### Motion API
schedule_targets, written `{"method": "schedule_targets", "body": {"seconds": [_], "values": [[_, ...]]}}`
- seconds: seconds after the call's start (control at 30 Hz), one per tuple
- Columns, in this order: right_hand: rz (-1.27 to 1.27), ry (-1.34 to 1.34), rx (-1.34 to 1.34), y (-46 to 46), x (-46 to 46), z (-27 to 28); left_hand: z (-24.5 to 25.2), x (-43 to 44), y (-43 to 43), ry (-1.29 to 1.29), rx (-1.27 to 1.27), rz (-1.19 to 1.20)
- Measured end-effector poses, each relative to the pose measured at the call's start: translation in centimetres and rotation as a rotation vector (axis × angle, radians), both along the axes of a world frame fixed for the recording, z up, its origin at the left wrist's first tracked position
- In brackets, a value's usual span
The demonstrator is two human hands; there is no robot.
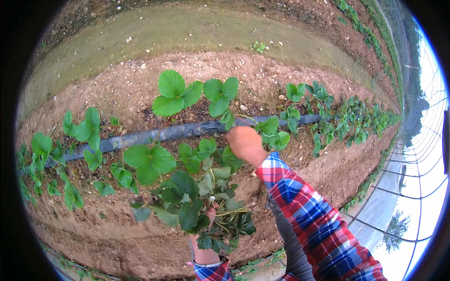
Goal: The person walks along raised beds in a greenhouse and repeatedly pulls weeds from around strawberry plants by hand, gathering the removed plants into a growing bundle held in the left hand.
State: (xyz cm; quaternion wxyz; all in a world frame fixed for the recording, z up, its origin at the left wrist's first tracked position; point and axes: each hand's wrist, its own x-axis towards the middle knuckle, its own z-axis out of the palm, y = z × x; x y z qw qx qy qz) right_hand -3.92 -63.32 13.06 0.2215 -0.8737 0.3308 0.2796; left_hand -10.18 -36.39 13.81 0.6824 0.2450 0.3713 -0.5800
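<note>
A loose bunch of strawberry leaves and stems (188,212) is gathered in my left hand (211,215), low in the middle of the view. Leaves hide most of that hand; a finger and the wrist show. My right hand (245,142) is bent over a strawberry plant beside the black drip hose (182,130). Its fingertips point down and are hidden, so whether they grip a stem cannot be seen. A thin reddish stem and green leaves (269,125) stand right by the knuckles. Three-part leaves (172,95) of another plant rise beyond the hose.
The hose runs along a raised soil bed (140,232) with strawberry plants on both sides. More plants (351,119) continue to the right, others (86,130) to the left. A greenish furrow (211,26) lies beyond. A framed greenhouse wall (404,189) curves along the right.
</note>
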Motion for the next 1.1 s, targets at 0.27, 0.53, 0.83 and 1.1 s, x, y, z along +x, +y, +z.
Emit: {"method": "schedule_targets", "body": {"seconds": [0.27, 0.53, 0.83, 1.1], "values": [[-0.814, -0.318, 0.646, 1.8, -0.1, -4.5, -0.5, -1.5, 0.8, 0.011, -0.047, -0.069], [-1.015, -0.207, 1.148, 6.3, 2.7, -1.4, 2.4, 0.3, -0.3, -0.153, 0.112, -0.094], [-0.346, -0.744, 0.709, -6.8, -9.0, 9.0, 8.2, 0.2, -4.2, -0.643, 0.206, -0.497], [-0.202, -0.702, -0.135, -18.1, -11.3, 4.8, 7.1, -2.7, -6.1, 0.174, 0.191, -0.175]]}}
